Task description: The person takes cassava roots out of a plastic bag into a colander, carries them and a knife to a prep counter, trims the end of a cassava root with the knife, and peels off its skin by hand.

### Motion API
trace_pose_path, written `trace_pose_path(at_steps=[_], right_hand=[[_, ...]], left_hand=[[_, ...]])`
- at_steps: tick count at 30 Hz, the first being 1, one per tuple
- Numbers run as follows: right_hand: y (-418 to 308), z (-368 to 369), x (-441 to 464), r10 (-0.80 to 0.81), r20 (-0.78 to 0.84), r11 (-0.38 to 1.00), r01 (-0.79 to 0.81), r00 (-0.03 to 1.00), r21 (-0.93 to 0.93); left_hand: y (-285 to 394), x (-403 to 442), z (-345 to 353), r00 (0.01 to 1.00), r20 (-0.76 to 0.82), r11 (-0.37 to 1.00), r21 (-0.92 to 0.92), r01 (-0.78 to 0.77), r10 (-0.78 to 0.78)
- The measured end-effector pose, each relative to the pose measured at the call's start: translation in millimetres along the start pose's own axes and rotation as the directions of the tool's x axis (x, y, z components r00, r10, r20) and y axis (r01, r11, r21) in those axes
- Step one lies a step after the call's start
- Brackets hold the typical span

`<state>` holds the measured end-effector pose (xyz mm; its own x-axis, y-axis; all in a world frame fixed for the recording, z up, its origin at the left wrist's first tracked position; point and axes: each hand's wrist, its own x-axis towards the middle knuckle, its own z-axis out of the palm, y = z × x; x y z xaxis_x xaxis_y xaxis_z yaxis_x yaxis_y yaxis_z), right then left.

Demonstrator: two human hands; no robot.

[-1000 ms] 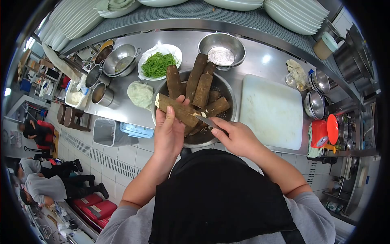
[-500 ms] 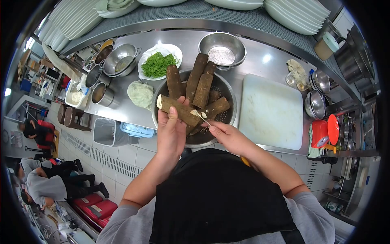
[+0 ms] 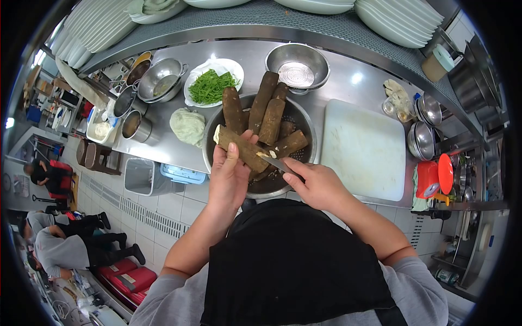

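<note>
My left hand (image 3: 228, 176) is wrapped round a thick, brown-skinned root vegetable piece (image 3: 237, 144) with a pale cut end at its upper left. My right hand (image 3: 314, 183) grips a small knife (image 3: 286, 168) by its handle. The blade reaches the piece's lower right end, where a little pale flesh shows. Both hands are over a perforated metal colander (image 3: 310, 126). Several more brown root pieces (image 3: 265, 101) stand and lie in it, with small pale scraps on some. The colander's lower inside is partly hidden by my hands.
A white cutting board (image 3: 364, 149) lies right of the colander. Behind are a plate of cut greens (image 3: 213, 87) and a metal bowl (image 3: 298, 68). A pale cloth (image 3: 187, 126) lies to the left. A shelf (image 3: 261, 31) with plates overhangs the back. People are at the far left.
The knife blade now shows broadside, where before only a thin edge was seen. My right hand has turned and shifted slightly right; the held root piece has moved slightly right.
</note>
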<state>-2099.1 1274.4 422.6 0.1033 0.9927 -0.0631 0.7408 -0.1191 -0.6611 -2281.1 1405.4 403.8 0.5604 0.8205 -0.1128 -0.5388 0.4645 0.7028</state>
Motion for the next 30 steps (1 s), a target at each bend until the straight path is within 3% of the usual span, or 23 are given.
trace_pose_path(at_steps=[8, 10, 11, 13, 17, 20, 22, 25, 30], right_hand=[[-6, 11, 5, 0.059, -0.047, 0.992, -0.054, 0.997, 0.113], [-6, 8, 10, 0.147, 0.126, 0.901, -0.185, 0.981, 0.393], [1, 16, 11, 0.147, 0.126, 0.901, -0.185, 0.981, 0.393], [16, 32, 18, 0.016, 0.054, 0.802, -0.045, 0.998, 0.596], [19, 27, 19, 0.064, 0.218, 0.73, -0.195, 0.974, 0.655], [13, 25, 17, 0.058, 0.105, 0.844, -0.105, 0.993, 0.526], [2, 10, 12, 0.099, 0.029, 0.985, -0.102, 0.995, 0.141], [-2, 11, 12, 0.05, -0.029, 0.992, -0.047, 0.998, 0.114], [-6, 15, 17, 0.099, -0.009, 0.98, -0.096, 0.995, 0.175]], left_hand=[[-6, 3, 0, 0.999, -0.014, 0.998, 0.042, -0.044, 0.045], [-6, 4, 0, 0.998, 0.004, 0.996, 0.07, -0.063, 0.063], [-6, 4, 0, 0.998, 0.005, 0.995, 0.071, -0.063, 0.063], [-7, 6, -1, 0.998, -0.007, 0.996, 0.065, -0.06, 0.061], [-7, 8, -3, 0.998, -0.019, 0.998, 0.032, -0.052, 0.052], [-7, 9, -5, 0.999, -0.01, 0.998, 0.033, -0.047, 0.047], [-7, 7, -3, 0.999, -0.017, 0.999, 0.023, -0.03, 0.031], [-9, 7, 2, 0.998, -0.025, 0.995, 0.08, -0.057, 0.059], [-10, 8, 5, 0.995, -0.028, 0.992, 0.087, -0.091, 0.094]])
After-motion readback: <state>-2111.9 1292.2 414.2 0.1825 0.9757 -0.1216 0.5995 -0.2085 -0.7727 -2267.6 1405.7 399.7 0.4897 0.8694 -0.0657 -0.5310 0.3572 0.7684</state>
